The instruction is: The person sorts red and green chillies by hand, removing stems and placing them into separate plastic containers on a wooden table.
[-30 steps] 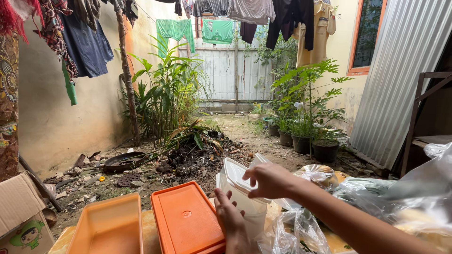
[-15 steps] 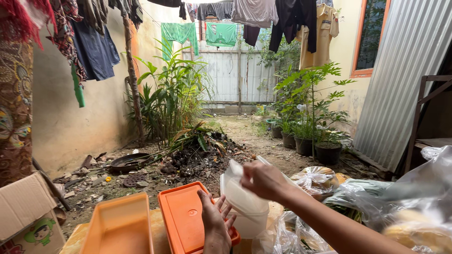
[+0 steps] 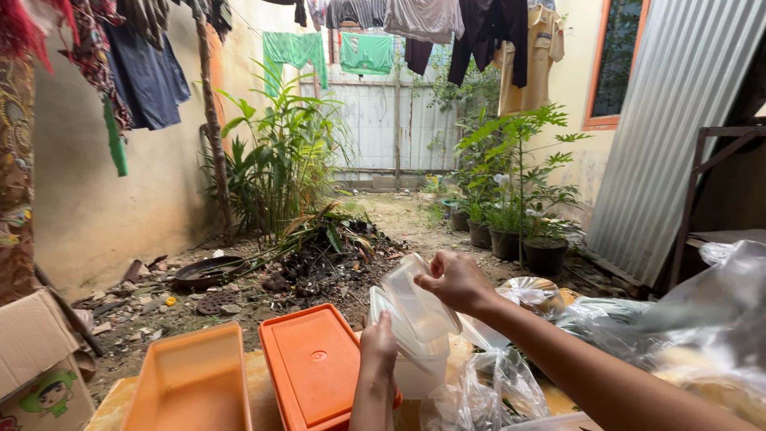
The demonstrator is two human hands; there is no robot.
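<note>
Head view. A translucent plastic tub (image 3: pixel 415 363) stands on the tabletop (image 3: pixel 255 375) just to the right of an orange lidded box (image 3: pixel 315 363). Above the tub the right hand (image 3: pixel 455 281) carries a clear plastic lid (image 3: pixel 419 299), tilted, its lower end over the tub's mouth. The grip of this hand is clamped on the lid's upper far edge, thumb against fingers. The left hand (image 3: pixel 378 345) steadies the tub at its near left rim; its grip is pressed against the wall and rim, though whether the fingers wrap fully round cannot be told from this angle.

Handling, as a judgement: tub and lid look thin-walled and light, somewhat flexible, smooth and apt to slip or buckle under a hard squeeze. The tub is best taken at the stiffer rim, the lid by an edge or corner.

Surroundings: an open orange tray (image 3: pixel 187 387) lies left of the orange lidded box; crumpled clear plastic bags (image 3: pixel 495 387) lie right of the tub, with further bags under the right forearm. A cardboard box (image 3: pixel 36 363) stands at far left. Beyond lie bare ground, potted plants (image 3: pixel 519 231) and hanging laundry (image 3: pixel 367 52).
</note>
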